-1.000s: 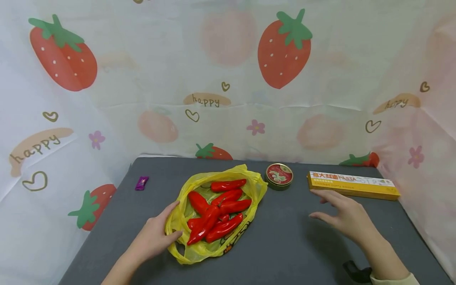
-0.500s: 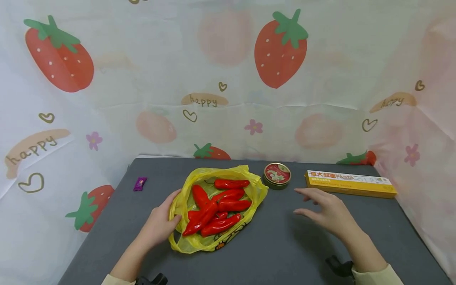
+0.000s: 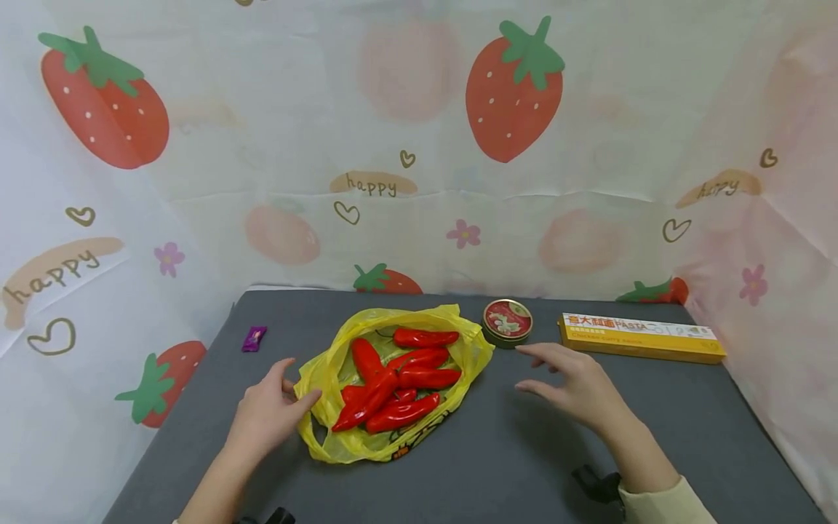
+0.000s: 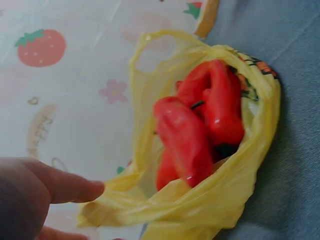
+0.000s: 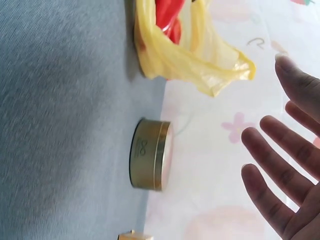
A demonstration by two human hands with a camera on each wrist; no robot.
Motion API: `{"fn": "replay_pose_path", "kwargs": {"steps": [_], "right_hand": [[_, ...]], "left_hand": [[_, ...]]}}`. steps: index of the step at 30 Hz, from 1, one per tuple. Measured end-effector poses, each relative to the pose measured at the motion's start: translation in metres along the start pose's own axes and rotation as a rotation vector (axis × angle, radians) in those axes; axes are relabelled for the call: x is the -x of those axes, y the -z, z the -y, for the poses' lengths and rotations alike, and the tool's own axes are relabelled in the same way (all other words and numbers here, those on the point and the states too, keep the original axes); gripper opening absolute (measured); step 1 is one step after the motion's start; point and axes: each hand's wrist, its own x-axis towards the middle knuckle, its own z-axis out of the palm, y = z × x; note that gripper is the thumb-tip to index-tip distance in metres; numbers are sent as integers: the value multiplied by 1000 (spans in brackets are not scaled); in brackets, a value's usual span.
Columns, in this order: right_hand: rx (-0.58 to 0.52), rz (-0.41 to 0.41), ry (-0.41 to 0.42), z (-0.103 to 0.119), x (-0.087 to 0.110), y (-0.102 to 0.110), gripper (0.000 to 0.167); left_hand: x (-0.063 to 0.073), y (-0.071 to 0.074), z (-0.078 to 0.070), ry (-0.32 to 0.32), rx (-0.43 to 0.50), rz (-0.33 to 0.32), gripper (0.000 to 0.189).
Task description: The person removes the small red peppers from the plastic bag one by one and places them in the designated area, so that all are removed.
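Note:
A yellow plastic bag [image 3: 473, 356] lies with its mouth open in the middle of the table, holding several shiny red peppers [image 3: 366, 397]. At the bag's left rim is my left hand [image 3: 265, 411], fingers apart, the thumb overlapping the yellow plastic in the head view. In the left wrist view, an extended finger [image 4: 75, 187] shows right by the loose edge of the bag [image 4: 250, 185]. My right hand [image 3: 576, 386] hovers right of the bag, in front of a round tin [image 3: 507, 322]. Its fingers are spread and hold nothing in the right wrist view.
A yellow pasta box [image 3: 644, 342] lies at the back right, beyond my right hand. A small purple wrapped candy [image 3: 254, 338] sits at the back left of the grey table [image 3: 497, 473]. A curtain printed with strawberries [image 3: 513, 94] closes off the back and sides.
My right hand has moved left, toward the bag. My left hand first shifted with the bag's rim, then drew back left, and the bag's left edge now spreads further out.

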Motion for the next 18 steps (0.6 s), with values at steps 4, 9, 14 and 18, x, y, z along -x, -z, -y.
{"fn": "replay_pose_path", "kwargs": {"steps": [4, 9, 14, 18], "right_hand": [[-38, 14, 12, 6, -4, -6, 57], [-84, 33, 28, 14, -12, -13, 56], [-156, 39, 77, 25, -21, -24, 54], [-229, 65, 124, 34, -28, -36, 53]], "left_hand": [[2, 6, 5, 55, 71, 108, 57], [0, 4, 10, 70, 166, 139, 43], [0, 3, 11, 73, 191, 102, 38], [-1, 2, 10, 76, 208, 98, 36]]}}
